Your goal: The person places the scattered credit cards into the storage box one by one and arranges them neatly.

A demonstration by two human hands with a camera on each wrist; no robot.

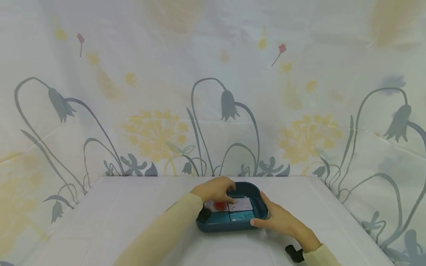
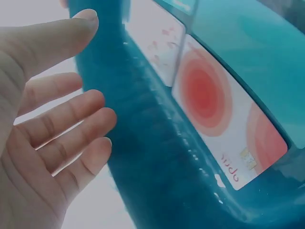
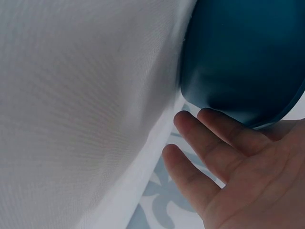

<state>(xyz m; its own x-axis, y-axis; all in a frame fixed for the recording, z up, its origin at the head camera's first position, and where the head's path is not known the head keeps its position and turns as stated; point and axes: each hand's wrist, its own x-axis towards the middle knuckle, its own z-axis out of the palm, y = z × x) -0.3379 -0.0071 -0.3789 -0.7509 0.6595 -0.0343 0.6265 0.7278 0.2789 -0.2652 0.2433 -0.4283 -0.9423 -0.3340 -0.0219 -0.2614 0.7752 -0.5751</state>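
A dark teal tray with rounded corners stands on the white table. Four-sided cards lie flat in it: a white card with red circles, a white card with small pink figures and teal cards along the near side. Over the tray's far left part reaches my left hand; its fingers are spread and loosely bent, with nothing held. At the right end is my right hand, thumb by the near corner and fingers extended along the outer wall. The right wrist view shows those fingers fairly straight beside the tray.
A white cloth-like surface surrounds the tray. Behind it hangs a curtain with grey and yellow flowers, which also runs down both sides. A black wrist device sits by the right sleeve, another by the left.
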